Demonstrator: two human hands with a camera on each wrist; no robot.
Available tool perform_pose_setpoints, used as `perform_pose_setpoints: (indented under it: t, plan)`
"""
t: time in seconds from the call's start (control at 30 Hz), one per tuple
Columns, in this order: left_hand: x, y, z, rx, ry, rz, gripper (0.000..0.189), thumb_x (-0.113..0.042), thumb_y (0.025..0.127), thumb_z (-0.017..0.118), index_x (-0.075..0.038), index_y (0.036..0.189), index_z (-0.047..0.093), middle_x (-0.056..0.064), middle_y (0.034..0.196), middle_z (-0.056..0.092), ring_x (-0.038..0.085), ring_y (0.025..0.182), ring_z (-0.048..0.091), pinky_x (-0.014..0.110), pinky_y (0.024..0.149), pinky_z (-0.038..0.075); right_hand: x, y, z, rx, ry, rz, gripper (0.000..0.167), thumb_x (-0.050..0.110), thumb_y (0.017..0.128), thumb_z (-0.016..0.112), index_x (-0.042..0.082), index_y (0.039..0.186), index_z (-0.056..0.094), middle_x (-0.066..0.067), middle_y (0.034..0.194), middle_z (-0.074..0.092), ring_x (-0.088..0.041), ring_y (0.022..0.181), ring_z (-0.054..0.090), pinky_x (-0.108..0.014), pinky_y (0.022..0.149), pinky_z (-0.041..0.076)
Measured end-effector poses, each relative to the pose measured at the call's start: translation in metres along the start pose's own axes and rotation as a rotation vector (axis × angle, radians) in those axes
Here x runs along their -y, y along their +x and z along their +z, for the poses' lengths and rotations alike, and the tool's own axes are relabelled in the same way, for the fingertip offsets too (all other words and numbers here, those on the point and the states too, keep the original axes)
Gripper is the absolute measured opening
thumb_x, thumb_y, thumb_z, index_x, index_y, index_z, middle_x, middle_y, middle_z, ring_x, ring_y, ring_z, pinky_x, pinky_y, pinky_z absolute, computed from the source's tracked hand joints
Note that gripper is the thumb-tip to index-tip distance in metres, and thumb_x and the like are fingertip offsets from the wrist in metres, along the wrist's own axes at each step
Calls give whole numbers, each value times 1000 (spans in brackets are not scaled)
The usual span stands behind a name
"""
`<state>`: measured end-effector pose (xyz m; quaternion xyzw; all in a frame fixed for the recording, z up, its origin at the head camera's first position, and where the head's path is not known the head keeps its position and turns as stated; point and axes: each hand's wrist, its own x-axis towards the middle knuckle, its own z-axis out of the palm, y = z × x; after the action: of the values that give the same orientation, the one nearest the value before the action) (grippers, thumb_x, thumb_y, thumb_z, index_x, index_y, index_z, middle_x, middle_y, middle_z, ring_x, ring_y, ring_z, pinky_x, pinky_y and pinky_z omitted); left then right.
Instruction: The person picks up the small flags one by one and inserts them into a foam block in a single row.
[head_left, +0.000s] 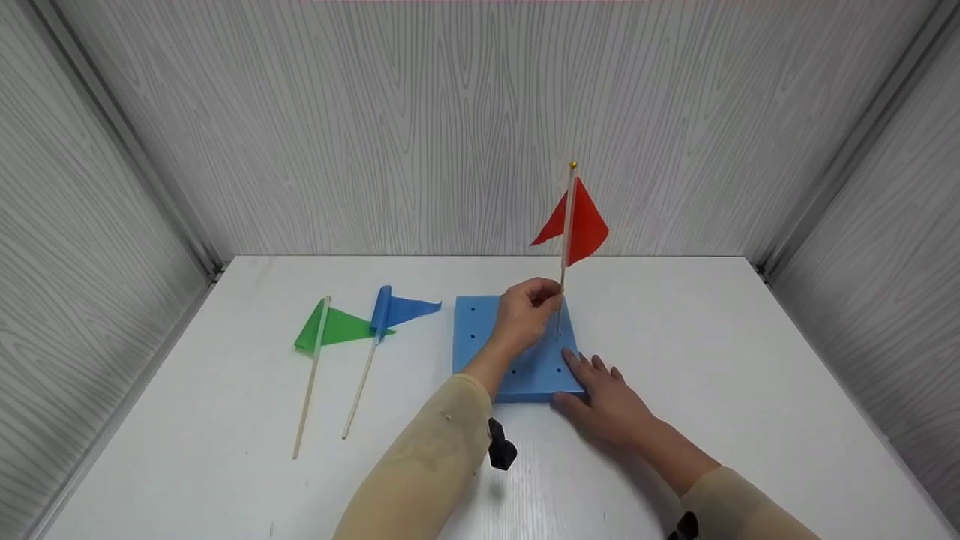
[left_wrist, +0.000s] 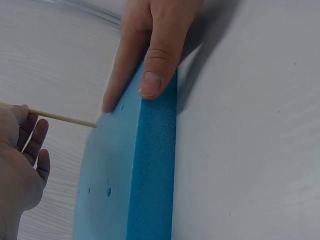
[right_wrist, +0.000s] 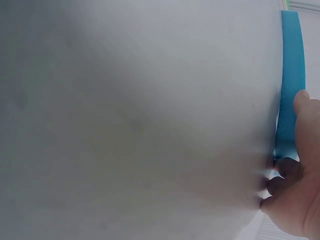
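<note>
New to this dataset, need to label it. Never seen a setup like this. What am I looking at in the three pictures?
There is no robot: a person's bare left hand and right hand do the work. The wide picture comes from a camera worn on the head; the two close ones come from cameras on the left and right wrists.

On the white table lie a green flag and, overlapping its tip, a blue flag. To their right is a blue block with small holes.

The left hand pinches a nearly upright red flag by its stick. I can't tell whether its lower end is inside a hole. The right hand rests on the block's near right corner.
</note>
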<state>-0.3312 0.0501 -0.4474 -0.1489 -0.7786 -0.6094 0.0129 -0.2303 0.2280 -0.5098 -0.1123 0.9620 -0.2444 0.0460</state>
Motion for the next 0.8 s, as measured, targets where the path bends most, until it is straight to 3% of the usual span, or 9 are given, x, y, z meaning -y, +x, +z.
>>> perform_pose_setpoints:
  t: [0.33, 0.8]
  plan:
    - [5, 5, 5, -19, 21, 34, 16, -12, 105, 69, -12, 118, 78, -2, 107, 75, 14, 95, 65, 26, 90, 57, -1, 0, 0, -6, 9, -18, 82, 61, 105, 56, 21, 170, 26, -15, 171, 31, -40, 159, 20, -60, 127, 15]
    - [5, 8, 6, -34, 34, 28, 17, -12, 104, 70, -10, 119, 77, -3, 106, 74, 13, 96, 65, 26, 89, 56, -2, -1, 0, -4, 3, -22, 81, 61, 105, 54, 20, 170, 26, -15, 170, 32, -40, 159, 20, -60, 127, 15]
